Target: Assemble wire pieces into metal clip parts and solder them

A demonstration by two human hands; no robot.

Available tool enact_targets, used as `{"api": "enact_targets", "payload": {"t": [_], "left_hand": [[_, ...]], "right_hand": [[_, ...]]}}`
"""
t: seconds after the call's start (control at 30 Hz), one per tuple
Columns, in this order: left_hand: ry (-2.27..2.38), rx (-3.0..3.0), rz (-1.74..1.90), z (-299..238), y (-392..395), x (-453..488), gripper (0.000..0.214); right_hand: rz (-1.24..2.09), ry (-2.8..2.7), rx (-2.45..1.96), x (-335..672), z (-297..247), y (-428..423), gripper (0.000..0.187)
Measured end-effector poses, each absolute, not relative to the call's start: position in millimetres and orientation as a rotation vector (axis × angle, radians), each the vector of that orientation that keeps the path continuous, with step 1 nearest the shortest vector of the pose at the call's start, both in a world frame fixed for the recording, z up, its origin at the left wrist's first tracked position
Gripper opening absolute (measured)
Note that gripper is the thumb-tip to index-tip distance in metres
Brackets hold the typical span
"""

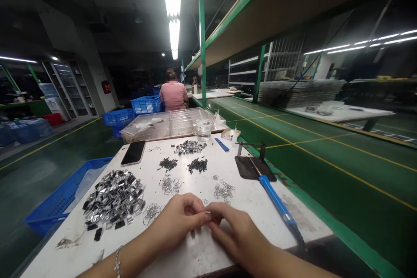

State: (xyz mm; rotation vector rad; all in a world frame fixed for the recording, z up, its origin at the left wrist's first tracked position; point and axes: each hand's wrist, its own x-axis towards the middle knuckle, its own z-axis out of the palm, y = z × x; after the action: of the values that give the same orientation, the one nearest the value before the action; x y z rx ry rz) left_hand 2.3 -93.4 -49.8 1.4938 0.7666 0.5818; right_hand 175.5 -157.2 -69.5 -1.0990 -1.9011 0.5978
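My left hand (180, 217) and my right hand (236, 228) meet at the fingertips above the front of the white table (195, 256). Both are pinched closed on a tiny light-coloured piece (207, 212), mostly covered by the fingers, so its kind does not show. Just beyond the hands lie small piles of thin metal clips (223, 189), with more wire-like clips (152, 213) close to my left wrist. Two heaps of small black parts (197, 165) sit farther back. A large heap of shiny metal and black pieces (114, 197) spreads to the left.
A blue soldering iron (275, 200) rests on its stand (254, 168) at the right. Behind the heaps are a phone (133, 153), a blue tool (222, 144) and a clear cup (204, 130). A blue crate (65, 202) stands left of the table. A person in pink (173, 95) sits ahead.
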Motion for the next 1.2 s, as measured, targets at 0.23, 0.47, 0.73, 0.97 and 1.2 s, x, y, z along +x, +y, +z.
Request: {"api": "enact_targets", "payload": {"t": [0.23, 0.47, 0.73, 0.97, 1.2], "left_hand": [[0.885, 1.354, 0.526, -53, -100, 2, 0.032], [0.839, 1.331, 0.54, -52, -100, 2, 0.027], [0.731, 1.231, 0.672, -28, -82, -14, 0.032], [0.542, 1.118, 0.721, -25, -78, -20, 0.027], [0.443, 1.109, 0.719, -30, -75, -22, 0.026]], "right_hand": [[0.38, -2.084, -1.038, 176, -77, -162, 0.016], [0.492, -2.009, -1.161, 174, -66, -161, 0.014], [-0.195, -2.327, -1.606, 255, 5, -161, 0.019], [-0.854, -2.761, -1.582, 306, -23, -156, 0.03], [-0.939, -2.644, -1.279, 294, -6, -163, 0.022]]}}
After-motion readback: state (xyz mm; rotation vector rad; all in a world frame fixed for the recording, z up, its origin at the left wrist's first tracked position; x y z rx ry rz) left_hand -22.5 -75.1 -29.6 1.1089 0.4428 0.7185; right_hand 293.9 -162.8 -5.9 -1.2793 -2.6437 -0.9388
